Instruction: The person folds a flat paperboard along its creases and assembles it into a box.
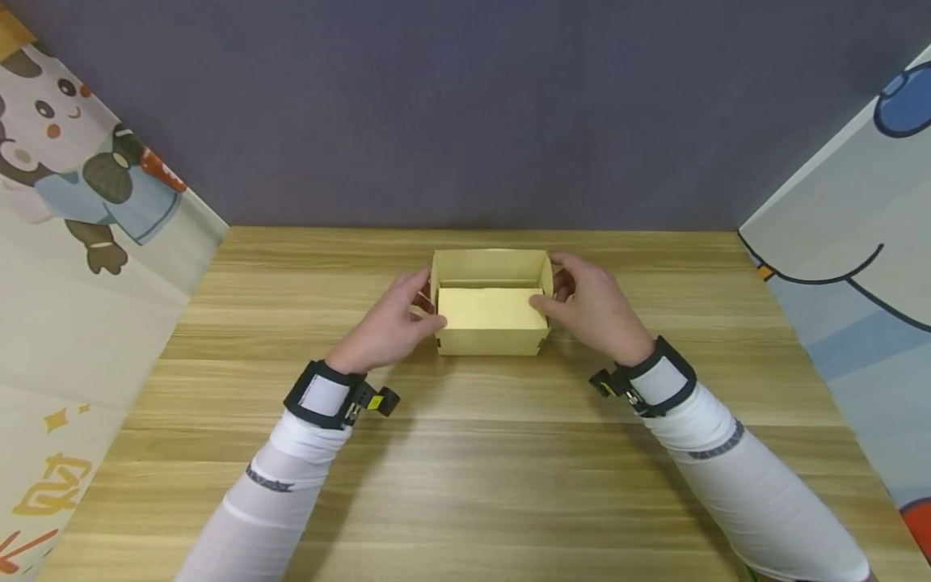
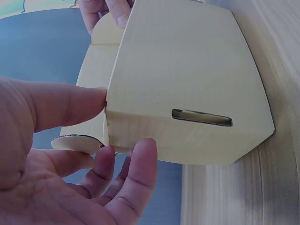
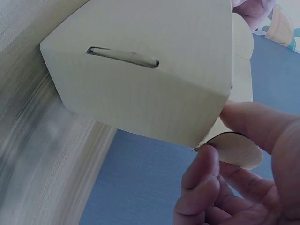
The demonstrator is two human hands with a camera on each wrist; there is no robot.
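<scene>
A small tan cardboard box [image 1: 489,343] sits on the table, its lid [image 1: 490,265] raised at the back. A pale panel [image 1: 489,309] covers the near part of its top. My left hand [image 1: 385,327] grips the left side, thumb at the top edge and fingers bent along the wall. The right side is held by my right hand [image 1: 602,314], its thumb on the panel's right corner. Both wrist views show a narrow slot [image 2: 201,117] in a wall and a rounded flap [image 3: 236,151] by the fingers. The box's inside is mostly hidden.
The wood-grain table [image 1: 502,469] extends around the box and under both forearms. Behind it rises a dark blue-grey backdrop [image 1: 480,113]. Cartoon-printed sheets [image 1: 87,299] border the left and right sides. Each wrist wears a black strap [image 1: 320,396] with a small camera.
</scene>
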